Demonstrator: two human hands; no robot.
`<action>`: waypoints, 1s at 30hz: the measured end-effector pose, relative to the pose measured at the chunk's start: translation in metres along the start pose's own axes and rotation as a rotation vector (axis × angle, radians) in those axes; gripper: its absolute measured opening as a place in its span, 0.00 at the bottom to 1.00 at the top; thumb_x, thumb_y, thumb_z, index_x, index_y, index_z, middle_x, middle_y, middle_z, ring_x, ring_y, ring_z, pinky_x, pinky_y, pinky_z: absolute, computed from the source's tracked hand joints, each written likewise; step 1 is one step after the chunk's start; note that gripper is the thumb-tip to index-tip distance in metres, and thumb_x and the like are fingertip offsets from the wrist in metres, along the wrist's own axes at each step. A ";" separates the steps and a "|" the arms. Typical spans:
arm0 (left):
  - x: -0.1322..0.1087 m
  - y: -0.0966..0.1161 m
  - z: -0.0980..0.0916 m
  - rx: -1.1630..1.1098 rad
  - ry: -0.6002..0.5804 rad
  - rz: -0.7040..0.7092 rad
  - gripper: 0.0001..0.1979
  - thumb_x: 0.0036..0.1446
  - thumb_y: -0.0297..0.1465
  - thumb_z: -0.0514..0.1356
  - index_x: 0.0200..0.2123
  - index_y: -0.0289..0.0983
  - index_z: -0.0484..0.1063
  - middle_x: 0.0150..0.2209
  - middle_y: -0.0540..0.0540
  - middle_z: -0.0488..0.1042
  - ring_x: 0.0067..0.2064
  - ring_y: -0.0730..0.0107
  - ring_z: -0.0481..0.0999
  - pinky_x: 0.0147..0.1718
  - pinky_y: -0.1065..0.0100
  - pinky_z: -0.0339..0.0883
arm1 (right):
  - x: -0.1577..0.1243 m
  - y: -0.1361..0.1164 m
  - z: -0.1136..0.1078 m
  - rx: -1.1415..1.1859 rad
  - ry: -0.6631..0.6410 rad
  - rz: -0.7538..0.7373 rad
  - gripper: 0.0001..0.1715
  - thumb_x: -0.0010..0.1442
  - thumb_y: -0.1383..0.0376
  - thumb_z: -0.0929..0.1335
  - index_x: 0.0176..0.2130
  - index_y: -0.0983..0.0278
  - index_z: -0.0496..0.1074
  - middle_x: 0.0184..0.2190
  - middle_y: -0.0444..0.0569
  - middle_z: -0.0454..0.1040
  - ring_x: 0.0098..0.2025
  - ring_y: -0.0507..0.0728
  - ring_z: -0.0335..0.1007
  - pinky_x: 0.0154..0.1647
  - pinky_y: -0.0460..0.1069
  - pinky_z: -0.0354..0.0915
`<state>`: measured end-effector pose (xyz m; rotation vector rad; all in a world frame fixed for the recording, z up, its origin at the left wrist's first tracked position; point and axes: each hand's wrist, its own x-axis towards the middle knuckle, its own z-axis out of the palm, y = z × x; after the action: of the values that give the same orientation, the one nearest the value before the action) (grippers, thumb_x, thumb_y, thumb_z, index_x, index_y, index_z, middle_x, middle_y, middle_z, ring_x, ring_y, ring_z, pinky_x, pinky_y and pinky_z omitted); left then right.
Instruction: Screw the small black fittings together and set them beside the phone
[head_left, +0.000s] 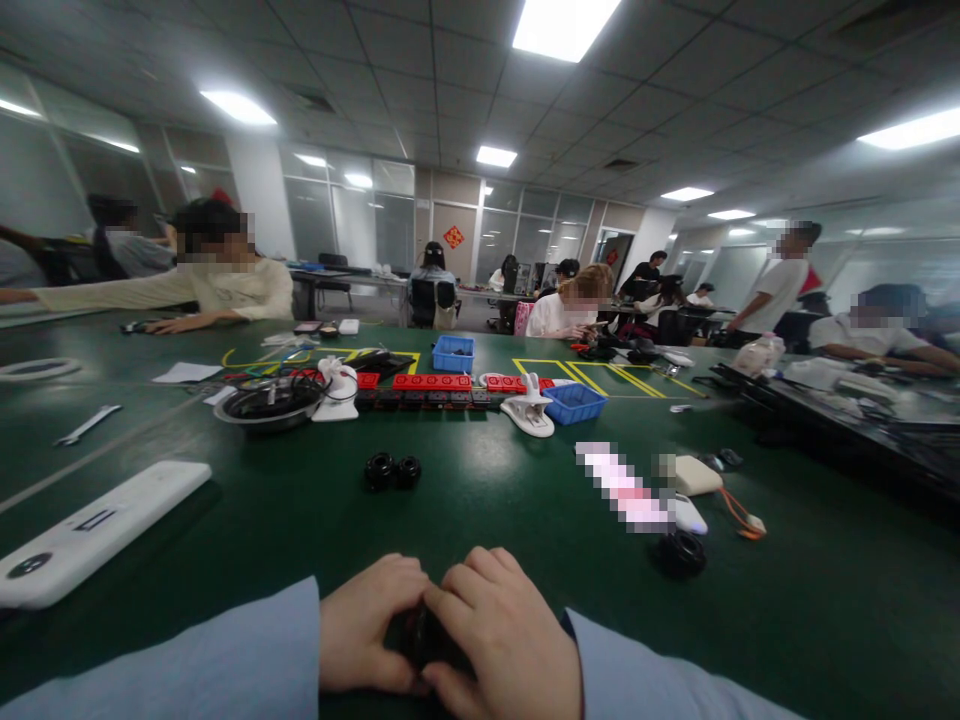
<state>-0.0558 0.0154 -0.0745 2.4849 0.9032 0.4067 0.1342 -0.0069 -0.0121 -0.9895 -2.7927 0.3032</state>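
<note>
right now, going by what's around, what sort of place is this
Probably a workshop or assembly room: a double-ended silver metal wrench and a small, rectangular blue plastic bin sit on a broad dark-green worktable.

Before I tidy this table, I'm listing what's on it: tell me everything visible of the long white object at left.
The long white object looks like smooth plastic, with rounded corners. A dark oval marks its near end, a dark rectangular outline its middle. It lies slanted on the green table, near end at the picture's left edge, touching nothing else visible.
</note>
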 end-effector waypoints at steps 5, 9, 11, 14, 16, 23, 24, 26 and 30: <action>0.000 0.001 -0.001 -0.022 0.007 -0.006 0.21 0.45 0.49 0.62 0.35 0.38 0.69 0.32 0.50 0.71 0.33 0.66 0.66 0.37 0.65 0.59 | -0.001 0.001 -0.012 0.026 -0.048 -0.050 0.21 0.54 0.61 0.66 0.48 0.61 0.66 0.41 0.48 0.70 0.41 0.58 0.59 0.41 0.53 0.55; 0.001 0.001 -0.002 -0.017 0.007 0.007 0.22 0.47 0.51 0.60 0.35 0.38 0.69 0.32 0.50 0.71 0.33 0.66 0.66 0.36 0.66 0.58 | -0.002 0.004 -0.015 0.032 -0.071 -0.102 0.21 0.54 0.64 0.66 0.49 0.60 0.66 0.44 0.46 0.70 0.42 0.57 0.59 0.41 0.52 0.55; 0.001 0.001 -0.003 -0.006 0.003 0.001 0.23 0.46 0.51 0.60 0.35 0.38 0.69 0.32 0.50 0.71 0.33 0.66 0.66 0.36 0.66 0.58 | -0.003 0.006 -0.016 0.029 -0.082 -0.130 0.22 0.53 0.66 0.66 0.49 0.59 0.66 0.45 0.44 0.70 0.41 0.56 0.58 0.39 0.51 0.55; 0.001 0.002 -0.003 -0.005 -0.009 -0.023 0.24 0.45 0.52 0.60 0.35 0.38 0.69 0.32 0.49 0.71 0.33 0.66 0.66 0.34 0.66 0.57 | -0.003 0.006 -0.016 0.028 -0.084 -0.149 0.23 0.53 0.67 0.65 0.49 0.58 0.66 0.47 0.42 0.70 0.39 0.55 0.58 0.37 0.51 0.54; 0.001 0.003 -0.004 -0.023 -0.024 -0.038 0.24 0.45 0.52 0.60 0.35 0.38 0.70 0.33 0.49 0.71 0.33 0.65 0.66 0.34 0.65 0.56 | -0.003 0.006 -0.016 0.039 -0.083 -0.161 0.24 0.52 0.68 0.65 0.50 0.58 0.65 0.48 0.42 0.70 0.39 0.56 0.58 0.36 0.51 0.54; 0.003 0.003 -0.004 -0.073 -0.019 -0.020 0.24 0.46 0.53 0.58 0.34 0.38 0.70 0.31 0.49 0.72 0.33 0.65 0.67 0.32 0.65 0.55 | -0.002 0.007 -0.016 0.070 -0.074 -0.195 0.22 0.53 0.68 0.64 0.49 0.56 0.67 0.48 0.40 0.71 0.36 0.55 0.57 0.35 0.51 0.53; 0.003 0.003 -0.003 -0.072 -0.013 -0.022 0.24 0.46 0.53 0.58 0.33 0.38 0.70 0.31 0.49 0.72 0.33 0.65 0.67 0.32 0.65 0.55 | -0.002 0.007 -0.015 0.076 -0.069 -0.208 0.21 0.53 0.68 0.63 0.48 0.56 0.68 0.49 0.39 0.71 0.36 0.55 0.57 0.35 0.51 0.53; 0.003 0.002 -0.002 -0.070 -0.006 -0.021 0.23 0.46 0.52 0.59 0.30 0.37 0.70 0.29 0.50 0.71 0.32 0.66 0.67 0.32 0.65 0.55 | -0.001 0.007 -0.012 0.092 -0.051 -0.222 0.20 0.53 0.67 0.64 0.46 0.57 0.69 0.49 0.37 0.70 0.35 0.54 0.56 0.35 0.50 0.54; 0.003 0.002 -0.001 -0.064 0.003 -0.010 0.21 0.45 0.50 0.60 0.29 0.38 0.69 0.29 0.51 0.71 0.32 0.67 0.66 0.33 0.66 0.55 | 0.001 0.007 -0.007 0.100 -0.028 -0.218 0.18 0.52 0.67 0.64 0.44 0.58 0.70 0.45 0.38 0.72 0.35 0.54 0.55 0.35 0.50 0.53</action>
<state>-0.0531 0.0159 -0.0719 2.4214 0.8895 0.4296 0.1396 0.0000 -0.0076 -0.6565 -2.8451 0.4249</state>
